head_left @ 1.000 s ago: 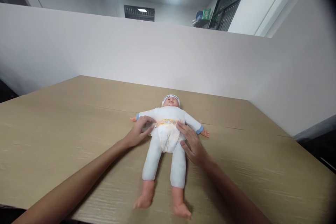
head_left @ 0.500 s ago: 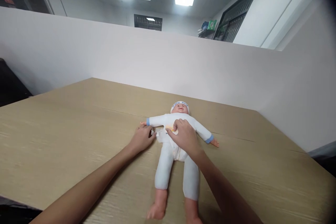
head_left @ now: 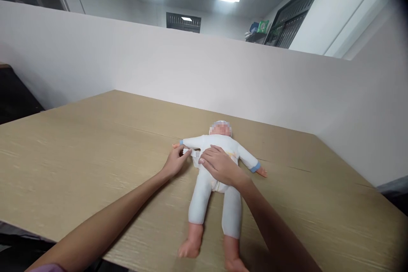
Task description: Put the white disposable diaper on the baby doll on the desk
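Note:
A baby doll [head_left: 198, 210] in a white suit with blue cuffs lies on its back, feet toward me, arms spread. Around its hips is a white diaper [head_left: 219, 186], whose side wing [head_left: 195, 157] sticks out on the left. My left hand [head_left: 175, 161] is beside the doll's waist, thumb and fingers closed on the tip of that wing. Across the doll's belly lies my right hand [head_left: 220, 165], palm down with fingers stretched out, covering the diaper's front edge. What lies under the palm is hidden.
The doll rests on a wide tan tabletop [head_left: 95, 136]. Behind it stands a low white partition [head_left: 159, 63]. A black object [head_left: 15, 93] is at the far left, beyond the table edge.
My right hand has gone from curled fingers to lying flatter on the belly. My left hand has drawn the diaper wing slightly upward and outward. The view has shifted slightly.

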